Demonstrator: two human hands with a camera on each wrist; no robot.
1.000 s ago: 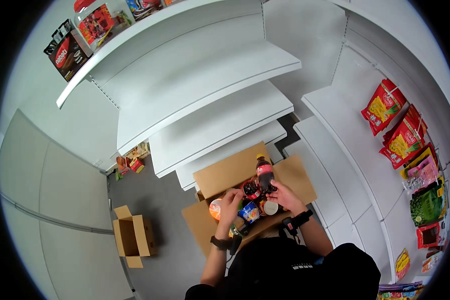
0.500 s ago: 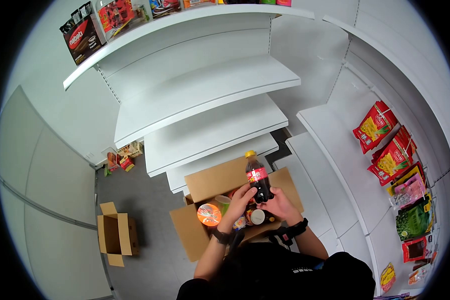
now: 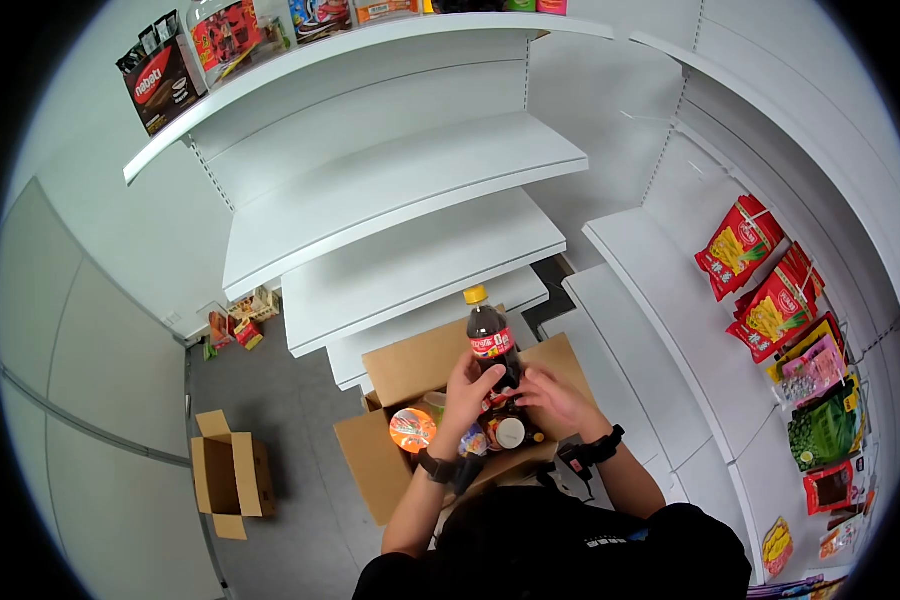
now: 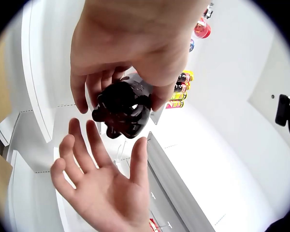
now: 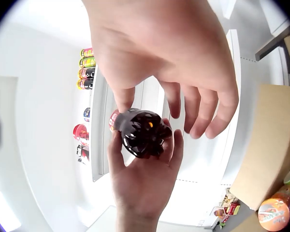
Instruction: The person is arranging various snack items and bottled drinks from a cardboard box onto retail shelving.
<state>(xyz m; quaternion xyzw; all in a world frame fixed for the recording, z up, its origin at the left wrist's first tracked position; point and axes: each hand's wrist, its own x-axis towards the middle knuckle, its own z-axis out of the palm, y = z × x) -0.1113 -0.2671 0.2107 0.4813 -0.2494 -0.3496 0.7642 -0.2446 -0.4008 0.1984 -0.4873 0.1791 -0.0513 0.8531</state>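
Observation:
A cola bottle [image 3: 492, 343] with a yellow cap and red label stands upright above the open cardboard box [image 3: 365, 470]. My left hand [image 3: 463, 398] grips it low, thumb and fingers wrapped round the dark body; in the left wrist view the bottle's base [image 4: 123, 111] points at the camera. Close beside it, my right hand [image 3: 560, 398] has its fingers spread and apart from the bottle, palm facing it in the left wrist view. Below the hands, the box holds an orange-lidded tub [image 3: 413, 430], a container with a white lid [image 3: 510, 433] and other packed goods.
Bare white shelves [image 3: 400, 200] rise ahead. Red snack bags [image 3: 740, 245] hang on the right-hand rack, and packets and jars line the top shelf. A smaller open carton [image 3: 232, 475] stands on the floor at left, near a few packages [image 3: 248, 330] by the wall.
The bottle has passed from my right hand to my left, both hands meeting on it half a second ago. The right hand has let go, and the bottle has shifted left.

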